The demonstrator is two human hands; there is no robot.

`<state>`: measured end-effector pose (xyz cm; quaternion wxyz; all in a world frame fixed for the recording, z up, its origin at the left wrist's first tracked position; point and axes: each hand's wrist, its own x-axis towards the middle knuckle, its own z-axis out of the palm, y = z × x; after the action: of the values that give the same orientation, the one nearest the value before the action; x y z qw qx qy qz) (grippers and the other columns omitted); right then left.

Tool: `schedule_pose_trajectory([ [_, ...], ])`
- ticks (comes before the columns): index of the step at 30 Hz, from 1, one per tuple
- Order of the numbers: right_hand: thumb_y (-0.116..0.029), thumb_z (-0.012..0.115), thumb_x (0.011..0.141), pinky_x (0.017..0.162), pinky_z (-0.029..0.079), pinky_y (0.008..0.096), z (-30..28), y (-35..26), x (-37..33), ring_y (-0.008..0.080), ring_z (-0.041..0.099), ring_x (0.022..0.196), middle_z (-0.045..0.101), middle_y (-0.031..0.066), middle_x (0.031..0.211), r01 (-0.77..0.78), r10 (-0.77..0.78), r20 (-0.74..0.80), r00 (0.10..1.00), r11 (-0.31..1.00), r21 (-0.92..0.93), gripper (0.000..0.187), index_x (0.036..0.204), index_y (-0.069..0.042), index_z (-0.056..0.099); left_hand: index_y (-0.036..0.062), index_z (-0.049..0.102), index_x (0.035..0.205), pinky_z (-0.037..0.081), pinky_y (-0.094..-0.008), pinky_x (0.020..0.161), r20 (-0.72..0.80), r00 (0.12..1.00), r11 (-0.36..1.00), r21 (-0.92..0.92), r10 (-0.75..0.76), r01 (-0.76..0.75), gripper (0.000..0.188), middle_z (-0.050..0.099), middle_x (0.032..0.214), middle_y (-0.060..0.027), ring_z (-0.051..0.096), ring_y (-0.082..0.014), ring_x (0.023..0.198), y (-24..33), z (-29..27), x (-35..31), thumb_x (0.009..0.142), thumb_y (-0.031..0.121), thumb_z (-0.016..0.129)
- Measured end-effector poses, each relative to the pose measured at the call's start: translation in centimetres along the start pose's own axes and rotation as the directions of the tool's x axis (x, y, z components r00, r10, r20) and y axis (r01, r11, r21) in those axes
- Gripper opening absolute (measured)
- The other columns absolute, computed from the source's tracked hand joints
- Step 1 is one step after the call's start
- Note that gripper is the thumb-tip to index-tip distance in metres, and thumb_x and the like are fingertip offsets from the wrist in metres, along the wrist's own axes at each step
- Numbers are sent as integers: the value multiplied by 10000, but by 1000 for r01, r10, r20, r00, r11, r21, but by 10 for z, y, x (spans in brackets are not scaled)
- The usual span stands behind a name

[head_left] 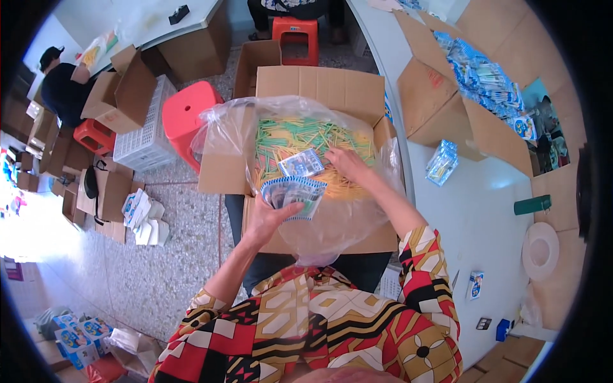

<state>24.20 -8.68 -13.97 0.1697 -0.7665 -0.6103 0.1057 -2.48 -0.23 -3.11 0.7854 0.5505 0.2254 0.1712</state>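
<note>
In front of me stands an open cardboard box (319,85) lined with clear plastic. Thin green, yellow and orange sticks (287,136) fill it loosely. My left hand (263,222) is closed round a fanned stack of blue-and-white plastic packets (295,193), held over the box's near left part. Just beyond that stack, a single blue-and-white packet (301,163) lies on the sticks. Beside its right end, my right hand (348,165) reaches down to the sticks with its fingers bent together. Whatever those fingertips pinch is too small to make out.
A table on the right bears a large carton (440,105) heaped with blue packets (485,80), a loose packet bundle (442,163) and a green cylinder (532,204). Red stools (188,115) and a white crate (145,137) stand left. Another person (64,92) sits far left.
</note>
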Motion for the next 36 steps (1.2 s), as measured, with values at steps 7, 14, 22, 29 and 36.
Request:
schedule_pose_trajectory([
  [7, -71, 532, 775, 695, 487, 438, -11, 11, -11, 369, 580, 838, 572, 164, 888, -15, 7, -52, 999, 990, -140, 89, 841, -11, 524, 22, 608, 1002, 488, -249, 753, 23, 999, 999, -20, 37, -37, 312, 642, 904, -18, 592, -86, 815, 3, 10, 8, 721, 58, 739],
  [14, -60, 588, 784, 592, 467, 280, -47, 0, -18, 143, 592, 656, 613, 90, 740, -255, 407, -126, 905, 754, 606, 75, 834, -5, 597, 20, 609, 1008, 486, -252, 751, 52, 997, 999, -16, 52, -51, 305, 636, 920, -14, 582, -82, 820, -2, 17, 13, 726, 43, 723],
  [22, -23, 584, 819, 671, 472, 220, -173, -116, -46, 87, 565, 699, 604, 30, 847, 101, 224, -189, 956, 354, 930, 108, 927, -21, 599, 7, 618, 998, 479, -248, 765, 79, 991, 993, 37, 112, -116, 265, 643, 914, -17, 579, -82, 819, 6, 27, 20, 748, 39, 698],
  [29, -7, 574, 834, 696, 496, 243, -169, -122, -54, 109, 588, 759, 605, 54, 904, 92, 78, -127, 989, 355, 930, 135, 969, -12, 579, -9, 621, 1006, 483, -244, 755, 145, 982, 991, 40, 118, -125, 264, 657, 918, -40, 592, -86, 822, 0, 33, 18, 759, 47, 695],
  [36, -5, 566, 840, 703, 500, 249, -166, -123, -56, 115, 597, 765, 602, 55, 911, 95, 108, -146, 983, 379, 921, 132, 972, -9, 575, 1, 625, 991, 488, -244, 752, 144, 983, 993, 21, 115, -120, 252, 654, 909, -33, 591, -86, 823, 1, 31, 13, 756, 46, 702],
])
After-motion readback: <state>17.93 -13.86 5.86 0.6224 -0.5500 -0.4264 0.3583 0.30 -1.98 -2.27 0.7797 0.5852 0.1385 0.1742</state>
